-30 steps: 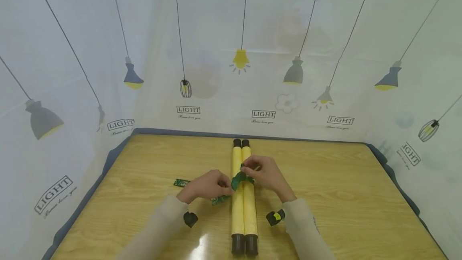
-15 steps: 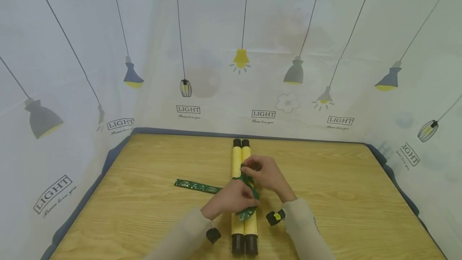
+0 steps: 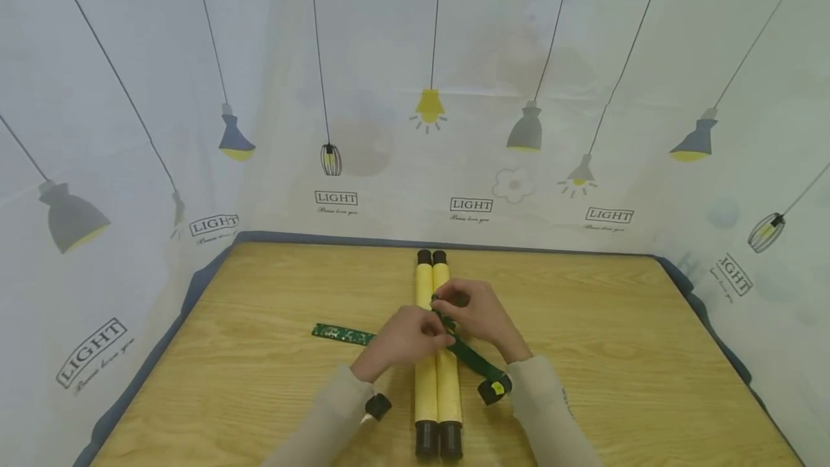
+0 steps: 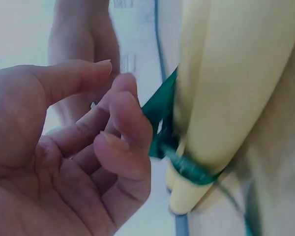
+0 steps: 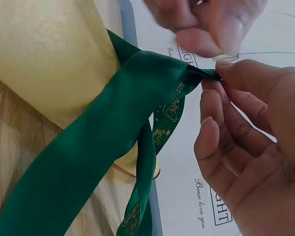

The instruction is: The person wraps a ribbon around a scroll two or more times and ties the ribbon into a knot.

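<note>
Two long yellow tubes (image 3: 425, 388) with black end caps lie side by side on the table, tied about with a green ribbon (image 5: 78, 147) printed in gold. My right hand (image 3: 476, 312) pinches a fold of the ribbon above the tubes between thumb and index finger. Close beside it, my left hand (image 3: 405, 337) hovers over the tubes; its fingers (image 4: 130, 118) are loosely bent, with nothing between them and the thumb. One ribbon tail (image 3: 340, 334) lies on the table to the left. Another, broad tail (image 3: 478, 360) slants across the tubes towards the right wrist.
The wood-grain table (image 3: 583, 323) extends on both sides of the tubes. A white curtain (image 3: 389, 92) printed with lamps surrounds its back and sides. Small black cameras (image 3: 495, 389) hang at both wrists.
My left hand carried a ribbon tail from the left across the tubes, then let go and drew back up and left. That tail now slants right; my right hand kept its pinch.
</note>
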Tool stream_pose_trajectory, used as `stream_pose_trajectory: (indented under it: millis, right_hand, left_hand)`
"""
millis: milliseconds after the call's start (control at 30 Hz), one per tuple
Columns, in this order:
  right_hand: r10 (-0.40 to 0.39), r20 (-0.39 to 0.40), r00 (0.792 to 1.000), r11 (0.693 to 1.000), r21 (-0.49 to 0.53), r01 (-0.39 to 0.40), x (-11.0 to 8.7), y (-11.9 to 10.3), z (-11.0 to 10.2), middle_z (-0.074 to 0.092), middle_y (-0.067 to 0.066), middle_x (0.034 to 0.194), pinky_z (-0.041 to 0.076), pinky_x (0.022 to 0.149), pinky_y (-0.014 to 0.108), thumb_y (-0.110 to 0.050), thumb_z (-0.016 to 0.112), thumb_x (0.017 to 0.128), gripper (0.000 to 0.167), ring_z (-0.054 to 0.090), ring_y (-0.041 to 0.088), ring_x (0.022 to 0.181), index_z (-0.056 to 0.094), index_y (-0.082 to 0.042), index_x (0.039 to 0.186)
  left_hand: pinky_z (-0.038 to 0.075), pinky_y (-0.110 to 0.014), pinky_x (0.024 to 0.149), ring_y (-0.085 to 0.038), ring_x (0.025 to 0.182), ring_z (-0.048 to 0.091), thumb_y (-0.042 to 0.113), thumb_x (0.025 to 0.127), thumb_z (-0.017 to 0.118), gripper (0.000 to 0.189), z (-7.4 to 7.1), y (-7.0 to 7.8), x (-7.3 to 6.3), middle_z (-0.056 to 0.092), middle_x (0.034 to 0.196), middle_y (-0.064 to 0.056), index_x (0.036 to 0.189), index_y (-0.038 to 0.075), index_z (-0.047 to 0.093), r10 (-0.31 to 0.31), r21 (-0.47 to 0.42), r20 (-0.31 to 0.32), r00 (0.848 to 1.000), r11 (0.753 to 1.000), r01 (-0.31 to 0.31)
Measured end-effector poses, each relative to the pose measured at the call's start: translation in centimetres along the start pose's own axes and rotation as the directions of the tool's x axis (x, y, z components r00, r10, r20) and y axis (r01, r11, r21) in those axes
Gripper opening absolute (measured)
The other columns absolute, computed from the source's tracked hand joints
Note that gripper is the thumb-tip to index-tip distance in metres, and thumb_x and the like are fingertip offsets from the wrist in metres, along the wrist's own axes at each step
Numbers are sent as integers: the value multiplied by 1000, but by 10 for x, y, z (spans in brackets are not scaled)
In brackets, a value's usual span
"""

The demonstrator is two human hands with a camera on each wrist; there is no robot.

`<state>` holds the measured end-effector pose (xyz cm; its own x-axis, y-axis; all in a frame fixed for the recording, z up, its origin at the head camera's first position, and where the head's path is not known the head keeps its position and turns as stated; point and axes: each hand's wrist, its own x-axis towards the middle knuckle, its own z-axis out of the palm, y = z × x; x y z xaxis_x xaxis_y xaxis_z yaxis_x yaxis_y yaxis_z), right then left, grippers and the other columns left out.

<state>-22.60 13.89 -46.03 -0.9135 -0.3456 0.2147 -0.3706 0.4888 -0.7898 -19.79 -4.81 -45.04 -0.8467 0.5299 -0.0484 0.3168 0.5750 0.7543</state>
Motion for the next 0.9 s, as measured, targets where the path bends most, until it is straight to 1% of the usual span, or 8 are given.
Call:
stream_pose_trajectory:
  millis: [133, 233, 367, 467, 533, 667, 767, 900]
  right_hand:
    - [6, 1, 1000, 1000, -1, -6, 1, 0, -1, 77, -1, 97, 57, 77, 28, -26, 74, 96, 12, 70, 10, 84, 76, -17, 103]
    - [6, 2, 1000, 1000, 9, -6, 2, -1, -1, 77, 0, 97, 57, 76, 27, -27, 75, 96, 13, 70, 10, 83, 76, -16, 102]
    - [1, 6, 1000, 1000, 23, -1, 3, -2, -1, 77, 0, 94, 56, 75, 26, -28, 75, 96, 13, 70, 10, 81, 76, -15, 101]
    - [6, 5, 1000, 1000, 30, -6, 4, -2, 0, 77, -1, 93, 57, 75, 27, -28, 74, 96, 13, 69, 11, 80, 77, -16, 100]
    - [17, 7, 1000, 999, 40, -18, 4, -3, 0, 76, -2, 93, 57, 76, 27, -29, 75, 96, 13, 70, 12, 81, 77, -18, 100]
    - [33, 11, 999, 997, 76, -33, 4, -3, 1, 77, -2, 91, 57, 74, 29, -29, 75, 95, 10, 71, 15, 81, 77, -19, 98]
    - [53, 12, 999, 993, 105, -54, 3, -2, 2, 77, -1, 91, 57, 74, 29, -27, 75, 95, 10, 71, 15, 81, 78, -18, 97]
    - [93, 16, 996, 986, 139, -94, 2, 1, 2, 77, 1, 94, 57, 75, 28, -26, 76, 95, 11, 70, 12, 83, 78, -16, 99]
  left_hand:
    - [48, -26, 59, -10, 67, 58, 31, 98, 71, 20, -14, 0, 2, 70, 83, 3, 86, 15, 74, -2, 27, -85, 996, 1000, 5]
    - [50, -28, 63, -11, 73, 59, 34, 96, 74, 21, -23, 1, 3, 69, 87, 1, 90, 14, 71, -20, 33, -139, 990, 999, 25]
    - [51, -29, 61, -14, 72, 61, 33, 92, 78, 28, -30, 1, 5, 68, 88, -3, 101, 8, 68, -52, -2, -181, 982, 999, 53]
    - [51, -29, 59, -15, 69, 60, 32, 90, 81, 37, -33, 1, 7, 67, 86, -5, 109, 4, 66, -68, -17, -187, 980, 998, 66]
    - [51, -29, 58, -15, 67, 60, 32, 89, 82, 38, -34, 0, 9, 67, 85, -5, 111, 4, 66, -66, -11, -184, 981, 998, 66]
    - [51, -28, 60, -13, 69, 60, 29, 91, 80, 31, -33, -3, 11, 68, 84, -2, 110, 6, 71, -32, 11, -171, 985, 999, 34]
    - [52, -27, 63, -12, 72, 61, 25, 93, 78, 24, -30, -6, 14, 69, 85, -2, 109, 7, 74, -8, 0, -170, 985, 1000, 8]
    - [54, -26, 67, -11, 76, 62, 20, 95, 76, 16, -25, -9, 18, 71, 88, -3, 106, 7, 76, 5, -25, -168, 986, 1000, -9]
